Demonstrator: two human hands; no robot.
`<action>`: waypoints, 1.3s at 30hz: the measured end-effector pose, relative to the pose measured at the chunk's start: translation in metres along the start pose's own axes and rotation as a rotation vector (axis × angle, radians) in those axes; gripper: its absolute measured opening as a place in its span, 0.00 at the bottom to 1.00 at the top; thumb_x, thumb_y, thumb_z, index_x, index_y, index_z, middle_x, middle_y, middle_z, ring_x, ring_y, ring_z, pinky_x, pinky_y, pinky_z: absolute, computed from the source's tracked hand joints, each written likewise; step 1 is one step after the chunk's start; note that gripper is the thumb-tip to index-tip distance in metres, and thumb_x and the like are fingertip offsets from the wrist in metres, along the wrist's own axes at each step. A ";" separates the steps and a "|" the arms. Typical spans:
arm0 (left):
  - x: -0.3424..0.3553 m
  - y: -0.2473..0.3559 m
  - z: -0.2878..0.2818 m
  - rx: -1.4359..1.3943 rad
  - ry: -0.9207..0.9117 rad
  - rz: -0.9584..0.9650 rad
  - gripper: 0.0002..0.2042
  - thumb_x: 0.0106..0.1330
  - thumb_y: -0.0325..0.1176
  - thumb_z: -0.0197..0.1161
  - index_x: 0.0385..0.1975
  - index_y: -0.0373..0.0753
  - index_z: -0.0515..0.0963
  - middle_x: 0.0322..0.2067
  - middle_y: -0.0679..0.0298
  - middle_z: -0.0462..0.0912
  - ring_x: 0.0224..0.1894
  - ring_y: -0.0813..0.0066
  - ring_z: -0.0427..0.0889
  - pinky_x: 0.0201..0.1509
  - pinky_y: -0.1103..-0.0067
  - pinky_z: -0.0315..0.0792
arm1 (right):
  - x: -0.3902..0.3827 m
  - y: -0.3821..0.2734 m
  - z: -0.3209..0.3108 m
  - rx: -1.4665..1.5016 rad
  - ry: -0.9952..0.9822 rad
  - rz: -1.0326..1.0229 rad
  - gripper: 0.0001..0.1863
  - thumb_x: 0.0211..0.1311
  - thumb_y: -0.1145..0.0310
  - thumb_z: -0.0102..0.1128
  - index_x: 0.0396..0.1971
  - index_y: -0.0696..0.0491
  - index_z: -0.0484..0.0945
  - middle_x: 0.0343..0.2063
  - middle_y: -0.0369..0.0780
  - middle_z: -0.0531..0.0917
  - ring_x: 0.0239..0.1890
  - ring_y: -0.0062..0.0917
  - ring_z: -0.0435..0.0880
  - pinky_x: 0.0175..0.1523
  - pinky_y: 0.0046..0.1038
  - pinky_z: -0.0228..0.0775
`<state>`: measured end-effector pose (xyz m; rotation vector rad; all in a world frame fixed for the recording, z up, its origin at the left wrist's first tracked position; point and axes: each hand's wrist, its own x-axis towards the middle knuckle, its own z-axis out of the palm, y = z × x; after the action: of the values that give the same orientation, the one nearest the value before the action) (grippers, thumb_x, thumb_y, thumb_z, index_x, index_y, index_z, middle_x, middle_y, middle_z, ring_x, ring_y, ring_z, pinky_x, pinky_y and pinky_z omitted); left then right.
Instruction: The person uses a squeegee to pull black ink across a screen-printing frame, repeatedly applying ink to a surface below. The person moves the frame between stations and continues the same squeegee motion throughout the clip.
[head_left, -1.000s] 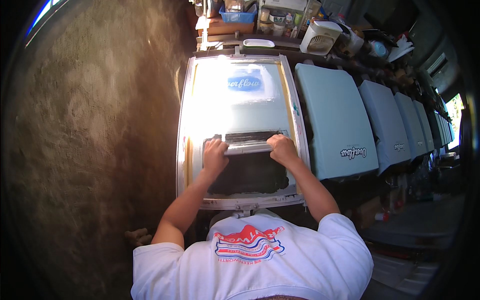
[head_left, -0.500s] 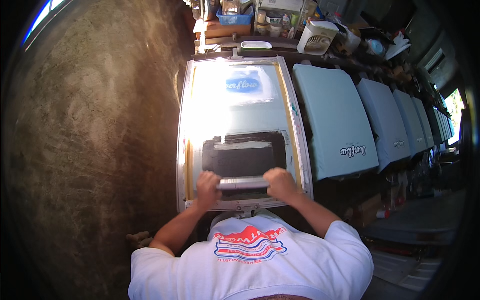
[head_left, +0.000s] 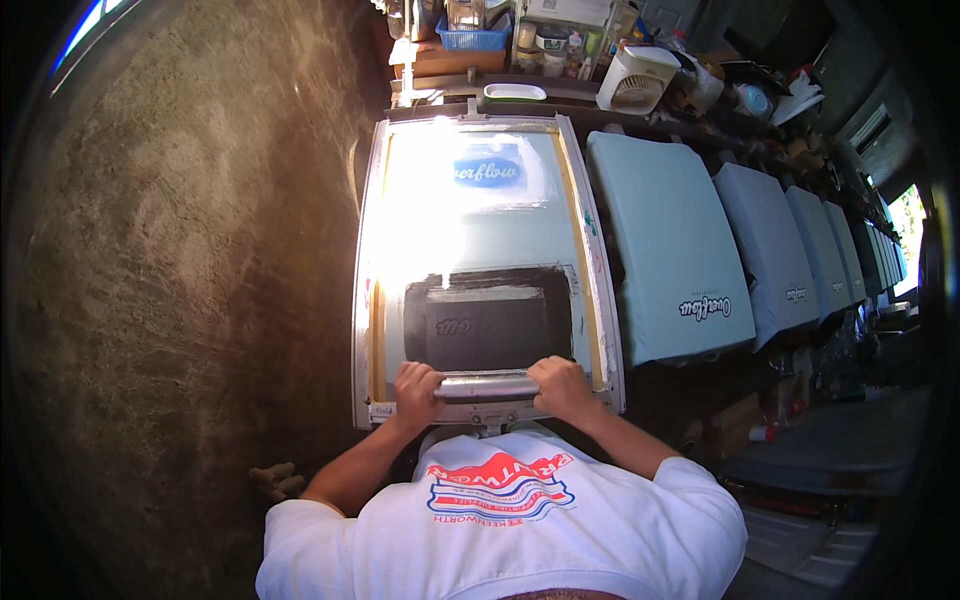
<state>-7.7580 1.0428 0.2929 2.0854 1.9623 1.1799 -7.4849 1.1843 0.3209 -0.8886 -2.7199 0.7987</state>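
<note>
A framed printing screen [head_left: 600, 300] lies flat in front of me, pale with a dark inked patch [head_left: 490, 325] in its near half. Across the near edge of that patch sits a squeegee with a metal handle [head_left: 487, 386]. My left hand [head_left: 417, 390] grips the handle's left end and my right hand [head_left: 562, 385] grips its right end. Both fists are closed around it, close to my white printed shirt [head_left: 500, 510].
To the right, a row of light blue garments on boards [head_left: 665, 240] runs off toward the far right. A shelf at the back holds a blue basket [head_left: 473, 38], a white fan [head_left: 634, 80] and jars. Bare rough floor [head_left: 180, 250] spreads on the left.
Both hands have pulled the squeegee toward me, from the far edge of the dark patch to its near edge, uncovering the inked area.
</note>
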 end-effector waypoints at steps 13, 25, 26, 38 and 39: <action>0.050 -0.032 0.029 0.099 0.093 0.031 0.13 0.34 0.19 0.62 0.23 0.40 0.73 0.25 0.59 0.74 0.30 0.55 0.74 0.40 0.63 0.67 | 0.059 0.034 0.006 -0.076 0.097 0.055 0.10 0.41 0.78 0.61 0.28 0.54 0.83 0.35 0.43 0.85 0.39 0.40 0.84 0.45 0.39 0.79; 0.090 -0.058 0.046 0.180 0.088 -0.060 0.13 0.38 0.16 0.61 0.26 0.39 0.76 0.28 0.60 0.78 0.34 0.56 0.78 0.40 0.64 0.69 | 0.108 0.048 -0.024 -0.075 0.192 0.031 0.06 0.40 0.79 0.57 0.22 0.56 0.80 0.27 0.49 0.84 0.36 0.47 0.84 0.47 0.44 0.78; 0.096 -0.067 0.053 0.154 0.104 -0.072 0.14 0.38 0.16 0.61 0.26 0.39 0.76 0.28 0.60 0.78 0.34 0.56 0.78 0.40 0.64 0.69 | 0.114 0.054 -0.020 -0.087 0.184 0.033 0.06 0.40 0.79 0.57 0.22 0.55 0.80 0.27 0.48 0.84 0.36 0.46 0.84 0.47 0.43 0.78; 0.018 0.009 0.003 -0.017 -0.006 0.009 0.15 0.32 0.22 0.61 0.26 0.39 0.75 0.24 0.59 0.73 0.30 0.55 0.75 0.36 0.63 0.67 | 0.008 0.010 -0.022 -0.057 -0.145 -0.021 0.08 0.40 0.73 0.66 0.25 0.55 0.80 0.29 0.44 0.85 0.38 0.40 0.86 0.44 0.42 0.80; 0.035 -0.002 0.007 0.031 0.000 0.006 0.14 0.33 0.21 0.61 0.25 0.39 0.75 0.23 0.60 0.73 0.30 0.55 0.75 0.36 0.63 0.67 | 0.027 0.017 -0.029 -0.072 -0.098 -0.021 0.07 0.41 0.73 0.64 0.25 0.55 0.81 0.29 0.45 0.85 0.38 0.41 0.86 0.45 0.44 0.80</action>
<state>-7.7587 1.0764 0.3040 2.1068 1.9891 1.1582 -7.4894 1.2249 0.3357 -0.8556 -2.8546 0.7635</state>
